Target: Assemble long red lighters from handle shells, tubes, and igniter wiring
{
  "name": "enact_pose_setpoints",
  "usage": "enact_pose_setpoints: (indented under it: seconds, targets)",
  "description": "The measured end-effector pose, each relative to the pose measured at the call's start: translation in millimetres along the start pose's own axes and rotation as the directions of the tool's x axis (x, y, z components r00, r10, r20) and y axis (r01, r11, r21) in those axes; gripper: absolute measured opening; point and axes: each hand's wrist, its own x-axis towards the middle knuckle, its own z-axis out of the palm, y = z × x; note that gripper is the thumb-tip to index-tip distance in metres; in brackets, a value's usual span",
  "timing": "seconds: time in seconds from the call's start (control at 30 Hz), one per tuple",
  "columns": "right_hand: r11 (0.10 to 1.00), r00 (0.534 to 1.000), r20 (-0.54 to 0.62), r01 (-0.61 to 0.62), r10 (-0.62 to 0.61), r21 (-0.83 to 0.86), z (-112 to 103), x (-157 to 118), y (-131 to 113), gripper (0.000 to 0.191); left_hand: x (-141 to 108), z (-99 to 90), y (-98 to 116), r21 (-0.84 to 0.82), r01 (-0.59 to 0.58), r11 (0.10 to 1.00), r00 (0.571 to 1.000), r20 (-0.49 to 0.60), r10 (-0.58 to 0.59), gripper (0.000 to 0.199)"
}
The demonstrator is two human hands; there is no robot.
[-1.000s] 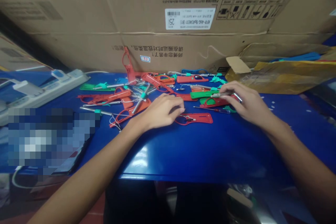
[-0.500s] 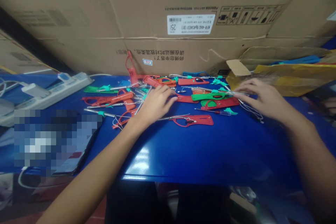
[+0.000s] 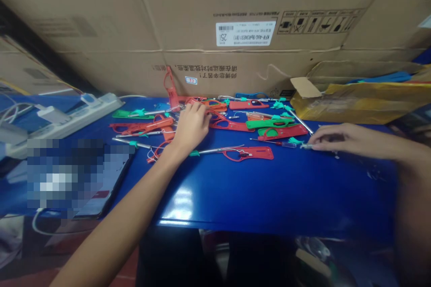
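Observation:
My left hand (image 3: 192, 124) reaches into a pile of lighter parts, its fingers curled down among red plastic handle halves; what they touch is hidden. Beside its wrist lies a metal tube (image 3: 210, 150) with white wire, running to a red handle half (image 3: 259, 153). At the right, my right hand (image 3: 336, 138) is pinched on a small slim piece with a pale grey-green tip (image 3: 306, 146). Close by are another metal tube (image 3: 301, 121), a green trigger piece (image 3: 295, 140) and a screwdriver (image 3: 286, 144) with a clear handle. Green handle halves (image 3: 269, 123) lie between the hands.
A big cardboard box (image 3: 188, 22) walls off the back. An open carton (image 3: 367, 101) with blue parts stands back right. At left are a white power strip (image 3: 77, 119) and a dark, partly blurred device (image 3: 97, 197) with a cable. The blue table's front edge (image 3: 215, 228) is near me.
My right hand has come down toward me, away from the tube with wires. My left hand has drawn slightly left, its fingers more curled into the pile. The view has shifted slightly.

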Motion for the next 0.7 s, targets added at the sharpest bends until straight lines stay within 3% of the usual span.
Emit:
enact_pose_setpoints:
  seconds: [0.1,0.23,0.3,0.37,0.47,0.53,0.7]
  targets:
    - [0.999,0.974,-0.225,-0.005,-0.007,-0.049,-2,2,-1,0.045,2,-2.0,-5,-0.043,0.032,0.999,0.997,-0.062,-0.035,0.025]
    - [0.986,0.812,-0.564,0.080,-0.151,-0.149,9,14,-14,0.039,3,-2.8,-8,-0.110,0.008,0.994,0.992,-0.127,-0.022,0.021]
    - [0.964,0.735,-0.628,0.154,-0.258,-0.216,22,27,-26,0.036,2,-1.5,-7,-0.121,-0.024,0.992,0.990,-0.144,0.007,0.021]
    - [0.941,0.693,-0.638,0.207,-0.335,-0.269,34,42,-37,0.034,1,0.3,-5,-0.115,-0.064,0.991,0.985,-0.168,0.044,0.021]
    - [0.918,0.705,-0.593,0.242,-0.390,-0.315,43,66,-48,0.033,0,1.9,-1,-0.100,-0.112,0.989,0.977,-0.194,0.091,0.019]
    - [0.917,0.730,-0.572,0.194,-0.373,-0.349,38,81,-51,0.035,-1,1.1,1,-0.105,-0.120,0.987,0.977,-0.190,0.099,0.018]
    - [0.853,0.838,-0.535,-0.199,-0.106,-0.482,12,112,-58,0.036,-2,-4.5,7,-0.109,-0.134,0.985,0.978,-0.173,0.114,0.019]
